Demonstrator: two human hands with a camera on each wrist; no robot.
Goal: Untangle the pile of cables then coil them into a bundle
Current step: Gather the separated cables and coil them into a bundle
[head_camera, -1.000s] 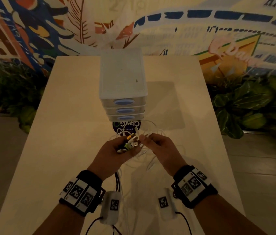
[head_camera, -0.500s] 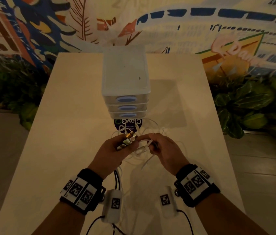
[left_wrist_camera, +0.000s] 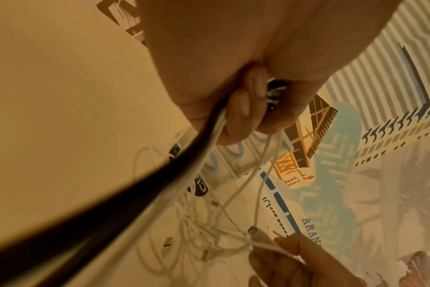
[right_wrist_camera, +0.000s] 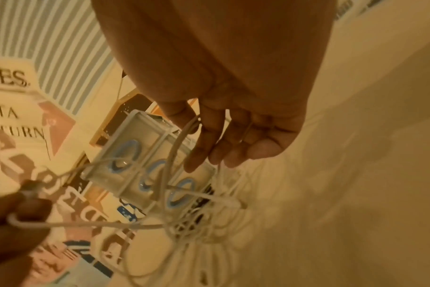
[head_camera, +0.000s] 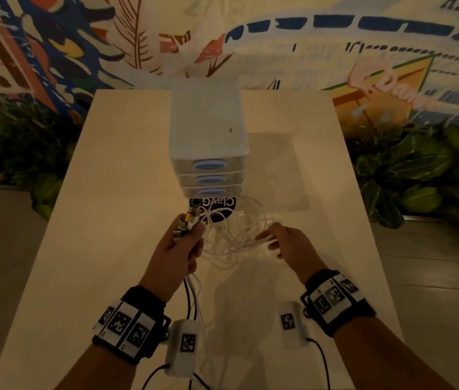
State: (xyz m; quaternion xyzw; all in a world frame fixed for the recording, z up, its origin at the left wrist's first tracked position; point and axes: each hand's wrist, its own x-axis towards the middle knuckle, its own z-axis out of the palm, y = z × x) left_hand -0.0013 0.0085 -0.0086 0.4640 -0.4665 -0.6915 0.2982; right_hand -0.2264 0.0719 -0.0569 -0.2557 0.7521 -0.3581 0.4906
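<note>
A tangle of thin white cables (head_camera: 231, 237) lies on the pale table (head_camera: 110, 192) in front of the drawer unit. My left hand (head_camera: 189, 235) grips a bunch of cable plug ends (head_camera: 187, 220); black and white cables (head_camera: 191, 296) hang down from that fist. The left wrist view shows the fingers (left_wrist_camera: 238, 114) curled round these cables (left_wrist_camera: 160, 184). My right hand (head_camera: 270, 240) is out to the right and pinches a white cable strand (right_wrist_camera: 182, 139) between thumb and forefinger. The strands stretch between both hands.
A white three-drawer unit (head_camera: 208, 130) with blue handles stands mid-table just beyond the tangle. A dark round sticker (head_camera: 220, 205) lies at its foot, with a loose plug (head_camera: 241, 213) beside it. Leafy plants (head_camera: 408, 170) flank the table, and a painted wall stands behind it.
My hands were close together at the plug bunch. The right hand has moved right, drawing white cable strands out from the bunch. The left hand keeps its grip.
</note>
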